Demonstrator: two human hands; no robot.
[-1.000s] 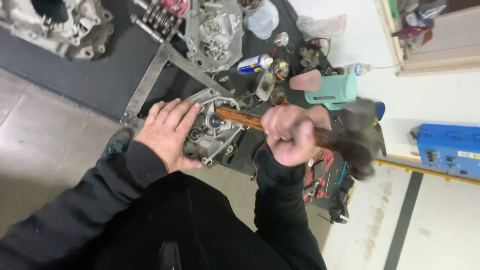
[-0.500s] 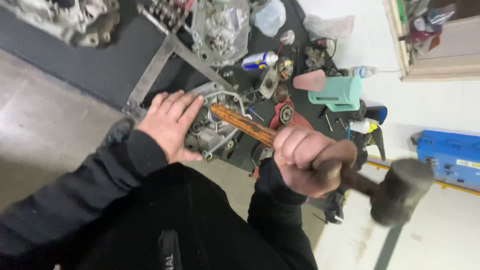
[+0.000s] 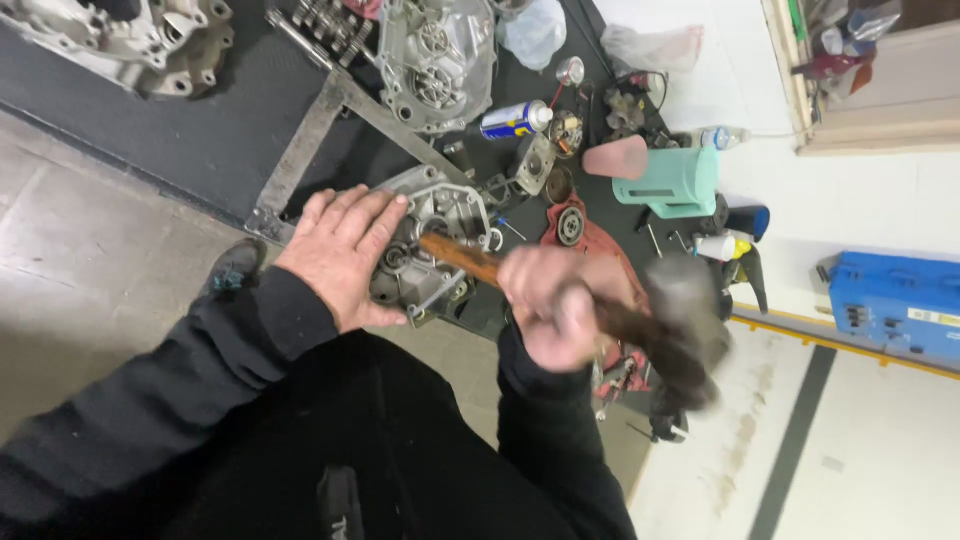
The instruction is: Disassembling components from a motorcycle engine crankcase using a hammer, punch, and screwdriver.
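My left hand point(image 3: 345, 255) lies flat, fingers spread, on a grey metal engine casing point(image 3: 445, 210) that rests on the dark mat. My right hand point(image 3: 555, 305) is closed around the middle of a wooden-handled mallet point(image 3: 685, 320). The mallet's dark head is to the right and blurred by motion. The butt end of its handle point(image 3: 455, 252) lies over the casing's middle, close to my left fingers. Whether the butt touches the casing I cannot tell.
On the dark mat point(image 3: 200, 130) lie another casing half point(image 3: 435, 55), a gear shaft, a metal bar frame point(image 3: 300, 150), a spray can point(image 3: 515, 120), a teal container point(image 3: 675, 180) and small parts. A blue case point(image 3: 890, 305) sits right. My shoe point(image 3: 232, 268) is below the mat.
The mallet head has swung up and leftward and is now blurred. My right hand moved slightly toward the casing; my left hand stays pressed on it.
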